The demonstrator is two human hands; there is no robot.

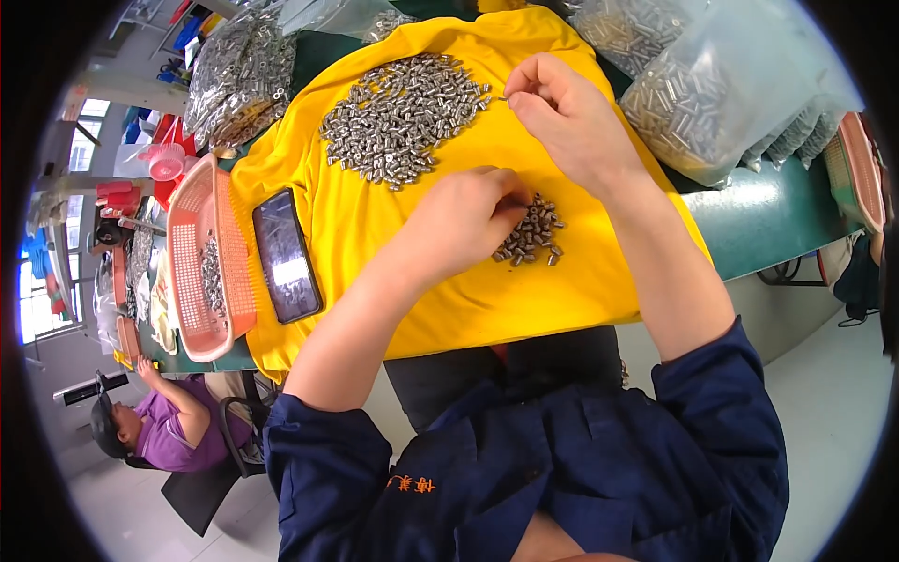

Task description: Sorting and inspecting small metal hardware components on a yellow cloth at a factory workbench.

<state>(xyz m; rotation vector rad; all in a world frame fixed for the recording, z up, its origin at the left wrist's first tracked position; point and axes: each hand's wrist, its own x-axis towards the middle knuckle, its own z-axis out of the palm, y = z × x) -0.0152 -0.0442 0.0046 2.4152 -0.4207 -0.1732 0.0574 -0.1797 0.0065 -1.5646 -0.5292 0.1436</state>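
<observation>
A large pile of small silver metal cylinders (403,112) lies spread on the yellow cloth (571,300). Nearer to me is a smaller, darker heap of short metal cylinders (537,229), some showing a hole in the end. My left hand (468,220) is curled at the left side of this heap, thumb and fingers together; what they hold, if anything, is hidden. Beside the right edge of the large pile, my right hand (571,122) pinches a thin, dark, pin-like piece (501,98) between thumb and forefinger, its tip pointing left.
A phone (287,253) lies left of the piles, beside a pink plastic basket (195,290) with small metal parts. Bags of metal parts (688,103) stand at the back right, another bag (242,80) at the back left. A person in purple (178,421) sits at far left.
</observation>
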